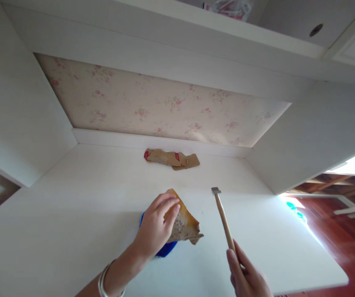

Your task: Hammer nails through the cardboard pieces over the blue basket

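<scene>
My left hand (156, 225) rests with its fingers pressed down on a torn, curled piece of brown sandpaper (186, 225) that lies over something blue (165, 248) on the white desk top (72, 214). A silver bangle sits on that wrist. My right hand (247, 278) is closed round the wooden handle of a small hammer (223, 216). The hammer's metal head points away from me, hovering just right of the sandpaper.
A second crumpled brown sheet with red marks (171, 159) lies at the back of the desk against floral wallpaper (152, 105). White side panels and a shelf enclose the desk. The desk's right edge drops to a red wooden floor (344, 231).
</scene>
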`<move>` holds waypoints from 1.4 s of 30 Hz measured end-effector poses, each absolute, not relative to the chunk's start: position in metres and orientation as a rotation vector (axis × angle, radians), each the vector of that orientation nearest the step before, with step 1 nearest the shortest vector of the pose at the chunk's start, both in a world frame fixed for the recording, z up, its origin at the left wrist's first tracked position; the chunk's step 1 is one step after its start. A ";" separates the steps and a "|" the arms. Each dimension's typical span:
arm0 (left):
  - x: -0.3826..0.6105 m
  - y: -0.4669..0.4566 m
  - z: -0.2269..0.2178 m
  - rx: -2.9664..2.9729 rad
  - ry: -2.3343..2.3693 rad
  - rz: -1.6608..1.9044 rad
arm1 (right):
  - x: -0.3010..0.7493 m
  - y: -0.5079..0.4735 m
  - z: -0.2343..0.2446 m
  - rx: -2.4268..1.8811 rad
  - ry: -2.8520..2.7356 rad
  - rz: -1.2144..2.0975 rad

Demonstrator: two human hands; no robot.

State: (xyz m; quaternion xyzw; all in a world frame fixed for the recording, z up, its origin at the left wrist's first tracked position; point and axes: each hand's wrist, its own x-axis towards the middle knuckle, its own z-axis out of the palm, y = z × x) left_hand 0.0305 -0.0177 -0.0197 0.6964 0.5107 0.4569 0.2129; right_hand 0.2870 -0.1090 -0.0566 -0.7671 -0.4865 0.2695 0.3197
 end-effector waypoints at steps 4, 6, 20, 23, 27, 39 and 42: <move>0.011 -0.018 -0.015 1.907 1.529 1.462 | 0.298 -0.070 -0.054 -2.109 -1.654 0.490; -0.002 -0.020 -0.021 1.859 1.609 1.449 | 0.300 -0.056 -0.056 -2.205 -1.807 0.460; -0.046 0.018 -0.081 1.256 1.553 1.207 | 0.295 -0.041 -0.101 -2.268 -2.129 0.163; -0.045 0.029 -0.088 1.229 1.499 1.260 | 0.294 -0.041 -0.107 -2.271 -2.124 0.117; -0.043 0.029 -0.093 1.214 1.468 1.225 | 0.292 -0.037 -0.112 -2.219 -2.070 0.073; -0.043 0.023 -0.102 1.168 1.445 1.292 | 0.273 -0.038 -0.113 -1.888 -1.677 0.121; -0.043 0.023 -0.105 1.152 1.426 1.311 | 0.243 -0.026 -0.099 -1.675 -1.251 0.359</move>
